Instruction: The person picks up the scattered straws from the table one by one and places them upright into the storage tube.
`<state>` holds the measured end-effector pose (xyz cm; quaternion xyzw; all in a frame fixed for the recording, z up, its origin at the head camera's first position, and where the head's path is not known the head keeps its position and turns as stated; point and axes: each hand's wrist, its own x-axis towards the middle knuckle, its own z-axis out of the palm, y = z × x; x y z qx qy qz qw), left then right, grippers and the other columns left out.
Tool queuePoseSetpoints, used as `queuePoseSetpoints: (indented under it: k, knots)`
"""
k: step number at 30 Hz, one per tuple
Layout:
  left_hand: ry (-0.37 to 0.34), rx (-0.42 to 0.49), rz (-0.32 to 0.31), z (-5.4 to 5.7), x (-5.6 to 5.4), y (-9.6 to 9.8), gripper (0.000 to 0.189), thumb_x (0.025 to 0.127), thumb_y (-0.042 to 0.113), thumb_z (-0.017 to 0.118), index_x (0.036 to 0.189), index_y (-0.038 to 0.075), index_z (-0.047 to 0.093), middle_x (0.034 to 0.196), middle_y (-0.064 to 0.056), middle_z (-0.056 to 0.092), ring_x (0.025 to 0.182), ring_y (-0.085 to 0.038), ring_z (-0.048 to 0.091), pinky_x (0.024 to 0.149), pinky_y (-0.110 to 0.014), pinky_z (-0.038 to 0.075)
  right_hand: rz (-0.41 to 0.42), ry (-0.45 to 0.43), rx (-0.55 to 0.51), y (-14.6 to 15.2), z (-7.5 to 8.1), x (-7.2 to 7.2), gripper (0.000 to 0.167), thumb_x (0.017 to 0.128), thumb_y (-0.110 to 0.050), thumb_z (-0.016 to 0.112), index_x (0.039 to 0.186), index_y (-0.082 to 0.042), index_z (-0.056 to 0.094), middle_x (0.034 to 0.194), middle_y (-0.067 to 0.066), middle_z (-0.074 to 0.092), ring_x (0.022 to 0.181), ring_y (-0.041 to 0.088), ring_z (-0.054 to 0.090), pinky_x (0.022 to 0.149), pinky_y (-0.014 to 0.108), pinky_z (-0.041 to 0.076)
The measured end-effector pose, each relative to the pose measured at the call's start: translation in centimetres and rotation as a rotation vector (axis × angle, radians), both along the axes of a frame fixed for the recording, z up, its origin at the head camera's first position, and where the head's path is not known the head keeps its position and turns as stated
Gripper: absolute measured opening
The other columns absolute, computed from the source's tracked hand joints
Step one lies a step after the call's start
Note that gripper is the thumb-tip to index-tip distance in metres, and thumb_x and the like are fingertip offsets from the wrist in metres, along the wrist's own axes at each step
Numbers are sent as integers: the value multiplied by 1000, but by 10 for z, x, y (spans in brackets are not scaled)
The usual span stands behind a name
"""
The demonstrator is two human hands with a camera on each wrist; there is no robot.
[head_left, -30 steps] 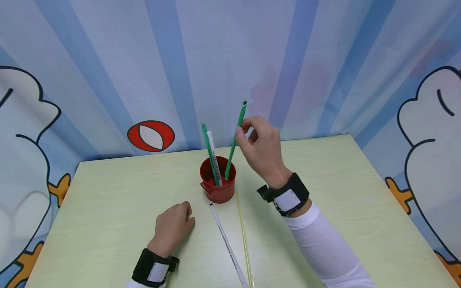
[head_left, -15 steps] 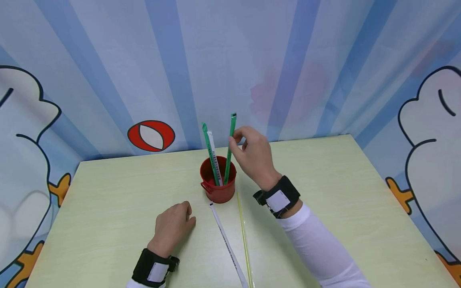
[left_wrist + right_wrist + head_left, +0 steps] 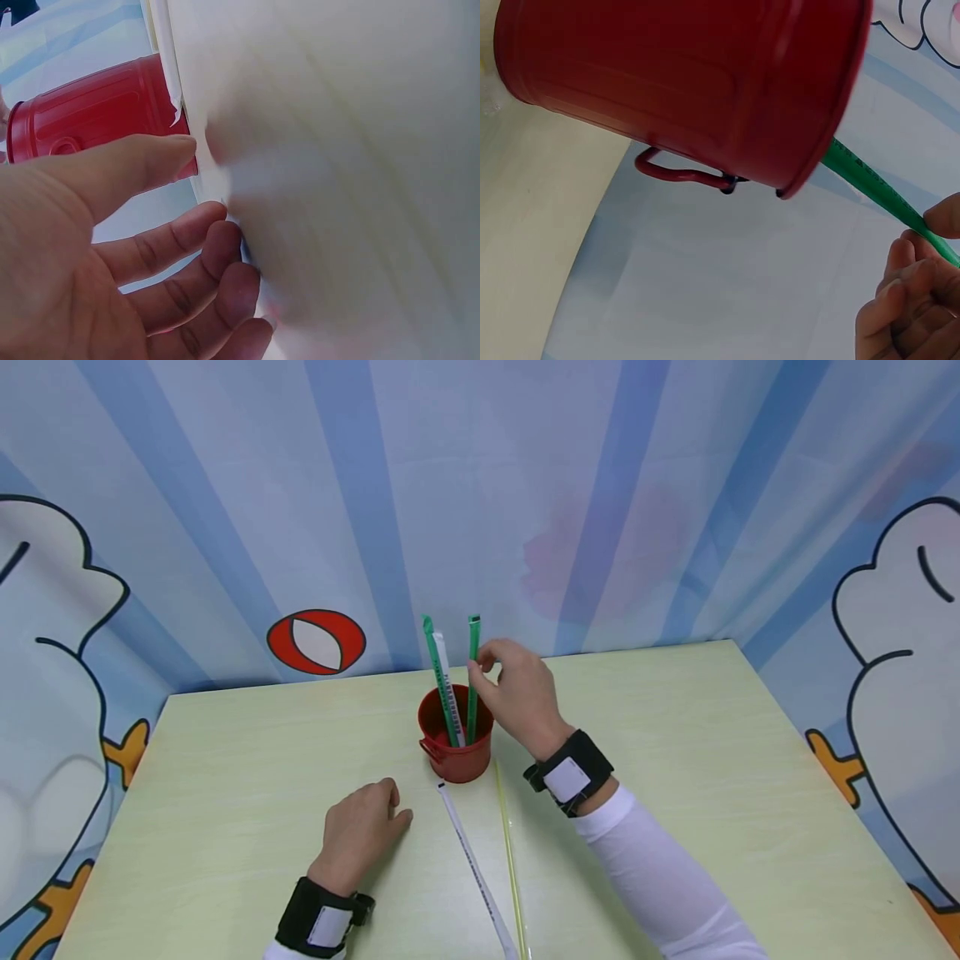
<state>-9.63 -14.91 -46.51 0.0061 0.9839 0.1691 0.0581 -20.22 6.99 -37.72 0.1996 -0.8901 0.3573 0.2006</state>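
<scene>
**Slim green wrapped straw [image 3: 472, 702] stands inside a round red metal bucket [image 3: 459, 768]**

The right hand [image 3: 521, 697] pinches the straw between thumb and fingers, above the rim — likely a high hold so the fingers clear it. To its left, a second green straw [image 3: 439, 677] and a printed white straw [image 3: 451, 706] lean together, apparently propped by the bucket. The left hand [image 3: 360, 835] lies relaxed at the pale wooden table [image 3: 225, 777], holding nothing.

R fingers [image 3: 491, 650] + pinched green straw [image 3: 472, 714] blocked rt. side of bucket [image 3: 460, 767]; leaning straws [image 3: 439, 677] took its left part. Front approach was open over white straw [image 3: 477, 870] & yellow straw [image 3: 511, 860] (both flat, low obst.). Gap betw. L fingers [image 3: 236, 289] & bucket was passable; backdrop [image 3: 480, 510] walled off far edge of bench [image 3: 240, 793].
</scene>
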Motion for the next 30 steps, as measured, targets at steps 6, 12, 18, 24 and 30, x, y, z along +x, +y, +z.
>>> queuePoseSetpoints:
  k: [6,12,18,24,30]
  knots:
    - [-13,-1,5,0,0,1,26,87,26,80,87,8,60,63,-1,46,58,-16,45,53,-28,32,-13,-40,26,-1,-4,-2,13,97,-19,67,96,-7,71,90,8,70,71,19,59,61,30,48]
    - [-22,-1,9,0,-1,1,27,87,27,80,88,8,61,64,-2,47,59,-16,45,53,-28,32,-21,-78,53,-1,-8,-4,13,97,-21,67,96,-8,71,91,7,70,70,19,57,60,30,47]
    - [-28,0,11,0,-1,1,26,88,27,79,88,8,61,64,-2,47,60,-16,46,54,-28,33,-27,-104,66,-1,-10,-6,13,97,-21,66,94,-9,72,90,6,71,70,18,59,59,30,46]
    - [-24,-1,9,1,-1,1,26,88,27,79,88,8,61,64,-2,48,60,-16,46,54,-29,33,-27,-115,67,-1,-11,-6,13,97,-20,65,93,-10,72,90,6,72,72,19,60,60,30,47]
    - [-28,-1,10,2,-1,1,26,89,27,78,89,8,62,65,-2,48,60,-16,46,54,-28,33,-31,-143,67,2,-11,-6,15,97,-22,65,92,-10,72,90,5,72,69,18,57,58,28,43]
